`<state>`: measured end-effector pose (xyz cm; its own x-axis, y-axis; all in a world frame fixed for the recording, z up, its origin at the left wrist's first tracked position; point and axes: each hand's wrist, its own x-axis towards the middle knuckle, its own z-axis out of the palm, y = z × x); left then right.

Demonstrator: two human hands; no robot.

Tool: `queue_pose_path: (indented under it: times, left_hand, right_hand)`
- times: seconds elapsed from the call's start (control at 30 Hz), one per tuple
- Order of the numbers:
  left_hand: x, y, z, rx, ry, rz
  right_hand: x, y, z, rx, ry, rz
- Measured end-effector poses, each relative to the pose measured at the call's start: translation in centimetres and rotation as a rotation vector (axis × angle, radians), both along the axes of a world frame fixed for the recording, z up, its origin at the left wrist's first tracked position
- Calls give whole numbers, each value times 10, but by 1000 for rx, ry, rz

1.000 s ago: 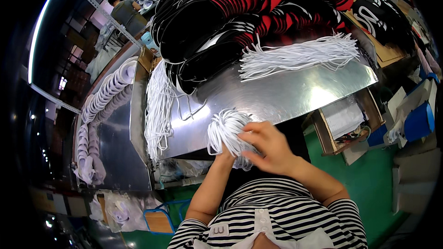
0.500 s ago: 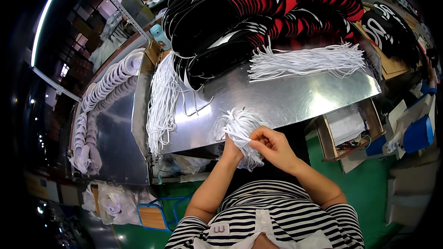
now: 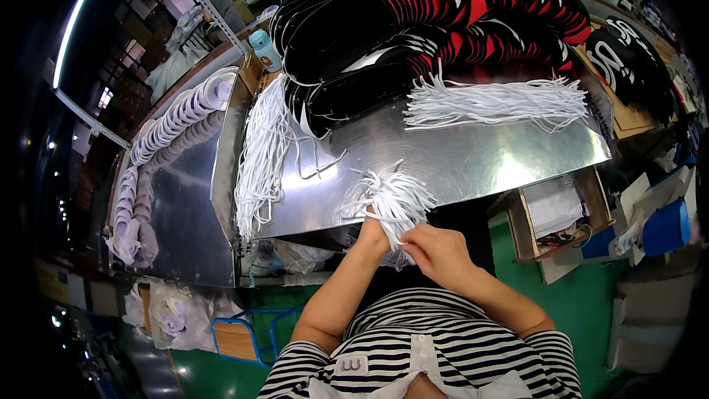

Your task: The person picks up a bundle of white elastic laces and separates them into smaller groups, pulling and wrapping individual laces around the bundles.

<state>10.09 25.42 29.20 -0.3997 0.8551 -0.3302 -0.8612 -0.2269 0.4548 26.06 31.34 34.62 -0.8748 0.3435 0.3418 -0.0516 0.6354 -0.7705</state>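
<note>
A bunch of white shoelaces is gathered in front of my body at the table's near edge, its loose ends fanning out at the top. My left hand is wrapped round the bunch from the left, most of its fingers hidden behind the laces. On the other side my right hand is closed, thumb and forefinger pinching strands low on the bunch. Another pile of white laces lies across the table at the back right, and a further one hangs along its left side.
Stacked black and red shoe uppers cover the back of the table. Rows of white curved pieces line the lower surface at left. An open drawer juts out at right. A blue-framed stool stands below left.
My right hand has moved slightly down along the bunch, pinching lower than before. The lace ends above my left hand now fan wider to the right. The whole view has shifted a little.
</note>
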Motion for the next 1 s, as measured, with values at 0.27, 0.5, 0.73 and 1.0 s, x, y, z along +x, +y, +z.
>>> queue_pose_path:
  times: [0.27,0.5,0.73,1.0]
  left_hand:
    - [-8,6,5,-128,194,-4]
    - [-11,18,8,-131,225,88]
    - [-12,19,-2,-150,306,179]
    - [-6,9,9,-126,422,250]
  right_hand:
    - [15,-5,4,-995,-93,321]
    - [18,-7,1,-974,28,293]
    - [9,-5,-8,-908,128,140]
    - [3,20,-8,-988,287,-70]
